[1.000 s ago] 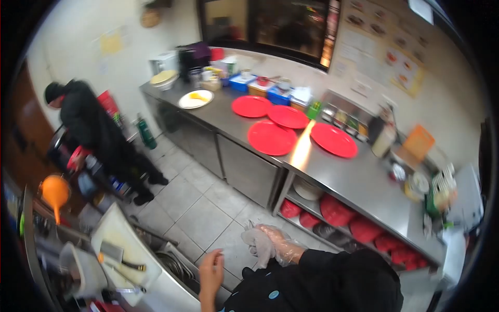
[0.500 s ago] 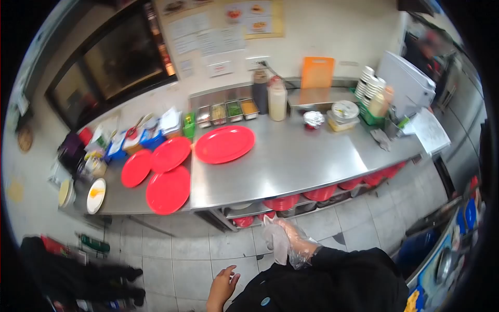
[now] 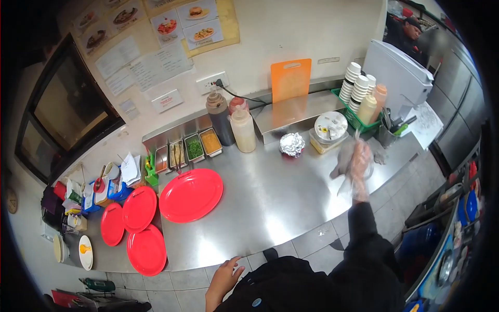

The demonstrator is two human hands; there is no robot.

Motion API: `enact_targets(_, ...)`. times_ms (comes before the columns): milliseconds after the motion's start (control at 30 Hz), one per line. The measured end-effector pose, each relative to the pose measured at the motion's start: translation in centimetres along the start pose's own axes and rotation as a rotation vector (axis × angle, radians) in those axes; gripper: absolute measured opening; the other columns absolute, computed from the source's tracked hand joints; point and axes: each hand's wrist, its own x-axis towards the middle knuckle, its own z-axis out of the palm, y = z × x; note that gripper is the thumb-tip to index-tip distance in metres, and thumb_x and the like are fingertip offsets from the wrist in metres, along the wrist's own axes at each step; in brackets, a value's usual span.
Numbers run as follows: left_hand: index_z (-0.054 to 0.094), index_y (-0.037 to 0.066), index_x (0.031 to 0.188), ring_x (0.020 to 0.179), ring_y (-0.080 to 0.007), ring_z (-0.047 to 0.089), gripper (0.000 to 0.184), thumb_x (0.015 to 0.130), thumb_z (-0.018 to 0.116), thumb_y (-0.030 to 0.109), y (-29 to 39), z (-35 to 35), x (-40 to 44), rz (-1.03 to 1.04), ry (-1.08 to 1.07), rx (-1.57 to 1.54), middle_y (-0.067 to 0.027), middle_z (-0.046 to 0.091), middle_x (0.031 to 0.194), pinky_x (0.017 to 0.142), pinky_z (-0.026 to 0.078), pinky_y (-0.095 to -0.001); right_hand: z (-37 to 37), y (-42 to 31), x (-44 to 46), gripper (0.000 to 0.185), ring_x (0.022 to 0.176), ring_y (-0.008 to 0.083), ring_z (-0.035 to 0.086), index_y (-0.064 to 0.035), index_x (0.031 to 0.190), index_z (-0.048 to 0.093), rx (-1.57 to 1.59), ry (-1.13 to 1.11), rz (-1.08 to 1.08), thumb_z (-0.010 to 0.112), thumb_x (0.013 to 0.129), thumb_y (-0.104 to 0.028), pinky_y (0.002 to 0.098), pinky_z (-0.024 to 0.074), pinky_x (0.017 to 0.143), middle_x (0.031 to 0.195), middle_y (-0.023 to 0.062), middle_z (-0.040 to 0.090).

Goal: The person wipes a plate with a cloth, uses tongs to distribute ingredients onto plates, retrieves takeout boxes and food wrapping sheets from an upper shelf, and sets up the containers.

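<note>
My right hand, in a clear plastic glove, reaches over the right part of the steel counter. It grips a grey cloth, blurred and partly behind the glove. Just beyond are a lidded plastic tub and a green basket with stacked cups and sauce bottles. A second crumpled grey cloth lies to the right of the glove. Bare and empty, my left hand hangs at the counter's front edge with its fingers apart.
Red oval plates lie at the left, below metal trays of toppings. Squeeze bottles, a foil-covered bowl and an orange cutting board stand toward the wall. Another person is at the far right.
My right hand has risen with the cloth from in front of the counter to above its right side. The view has shifted closer to the counter. My left hand stays low and open.
</note>
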Motion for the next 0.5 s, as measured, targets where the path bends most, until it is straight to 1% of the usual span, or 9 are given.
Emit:
enact_targets(67, 0.051, 0.009, 0.124, 0.097, -0.0344, 0.059, 0.043, 0.089, 0.057, 0.032, 0.6, -0.5, 1.7, 0.004, -0.027, 0.017, -0.0192, 0.062, 0.104, 0.083, 0.047, -0.0396, 1.8, -2.8, 7.0, 0.03, 0.093, 0.0266, 0.054, -0.0023, 0.105, 0.06, 0.322, -0.084, 0.311, 0.053, 0.094, -0.029, 0.0381, 0.0422, 0.082, 0.101, 0.0152, 0.058)
enact_targets(100, 0.05, 0.009, 0.125, 0.098, -0.0348, 0.059, 0.043, 0.089, 0.057, 0.032, 1.1, -0.9, 2.3, 0.01, -0.034, 0.015, -0.0188, 0.062, 0.103, 0.084, 0.047, -0.0392, 5.7, -0.6, 9.0, 0.033, 0.091, 0.0252, 0.054, -0.0016, 0.102, 0.059, 0.297, -0.007, 0.199, 0.053, 0.093, -0.033, 0.0378, 0.0422, 0.081, 0.099, 0.0152, 0.057)
enact_targets(167, 0.05, 0.009, 0.125, 0.097, -0.0346, 0.059, 0.043, 0.089, 0.057, 0.032, 1.4, -1.6, 3.3, 0.002, -0.038, -0.007, -0.0187, 0.062, 0.102, 0.084, 0.047, -0.0392, 10.3, -1.0, 13.9, 0.041, 0.089, 0.0249, 0.054, -0.0005, 0.099, 0.059, 0.324, 0.056, 0.234, 0.053, 0.092, -0.04, 0.0388, 0.042, 0.08, 0.097, 0.0162, 0.058)
enact_targets(200, 0.05, 0.008, 0.125, 0.097, -0.0345, 0.059, 0.043, 0.089, 0.057, 0.031, 1.5, -2.0, 3.6, 0.002, -0.047, -0.021, -0.0186, 0.062, 0.102, 0.083, 0.047, -0.0392, 10.6, -3.5, 16.8, 0.044, 0.09, 0.026, 0.055, -0.0001, 0.101, 0.059, 0.368, 0.039, 0.384, 0.053, 0.091, -0.043, 0.04, 0.0418, 0.08, 0.097, 0.0172, 0.058)
enact_targets(300, 0.05, 0.008, 0.125, 0.096, -0.0333, 0.059, 0.043, 0.089, 0.057, 0.031, 1.2, -3.0, 3.8, -0.06, -0.021, -0.008, -0.0183, 0.062, 0.102, 0.083, 0.047, -0.039, 16.7, -0.6, 20.6, 0.048, 0.091, 0.0289, 0.055, 0.0021, 0.103, 0.059, 0.187, -0.151, 0.245, 0.053, 0.09, -0.043, 0.0433, 0.0412, 0.082, 0.098, 0.0188, 0.058)
enact_targets(367, 0.05, 0.007, 0.124, 0.094, -0.0349, 0.059, 0.043, 0.089, 0.057, 0.03, 0.3, -3.5, 3.5, -0.093, 0.024, -0.055, -0.0193, 0.062, 0.101, 0.082, 0.047, -0.0402, 18.2, -4.1, 21.4, 0.049, 0.095, 0.0273, 0.056, 0.0032, 0.107, 0.059, 0.181, -0.73, 0.388, 0.055, 0.089, -0.042, 0.045, 0.0412, 0.083, 0.101, 0.0197, 0.059)
enact_targets(400, 0.05, 0.007, 0.124, 0.094, -0.0349, 0.059, 0.043, 0.089, 0.057, 0.03, -0.5, -3.6, 3.4, -0.119, 0.054, -0.076, -0.0193, 0.062, 0.101, 0.082, 0.047, -0.0402, 19.7, -6.3, 20.0, 0.047, 0.095, 0.0236, 0.057, 0.0025, 0.107, 0.059, -0.102, -0.644, -0.145, 0.056, 0.088, -0.04, 0.0417, 0.0425, 0.082, 0.099, 0.0176, 0.061)
enact_targets(467, 0.05, 0.006, 0.122, 0.095, -0.0378, 0.058, 0.041, 0.089, 0.056, 0.03, -2.7, -3.3, 3.5, -0.053, 0.065, -0.049, -0.0215, 0.061, 0.101, 0.082, 0.047, -0.0422, 19.8, -12.3, 15.9, 0.044, 0.082, 0.0187, 0.06, -0.0016, 0.103, 0.062, 0.303, -0.704, -0.26, 0.057, 0.088, -0.043, 0.033, 0.0468, 0.071, 0.089, 0.0122, 0.063)
enact_targets(500, 0.051, 0.006, 0.12, 0.095, -0.0405, 0.057, 0.039, 0.089, 0.055, 0.029, -3.8, -3.3, 3.6, -0.049, 0.045, -0.055, -0.0233, 0.06, 0.102, 0.081, 0.047, -0.0444, 16.2, -19.6, 14.7, 0.039, 0.077, 0.014, 0.06, -0.0044, 0.1, 0.063, 0.693, -0.947, 0.054, 0.056, 0.088, -0.041, 0.0282, 0.0467, 0.066, 0.086, 0.0083, 0.064)
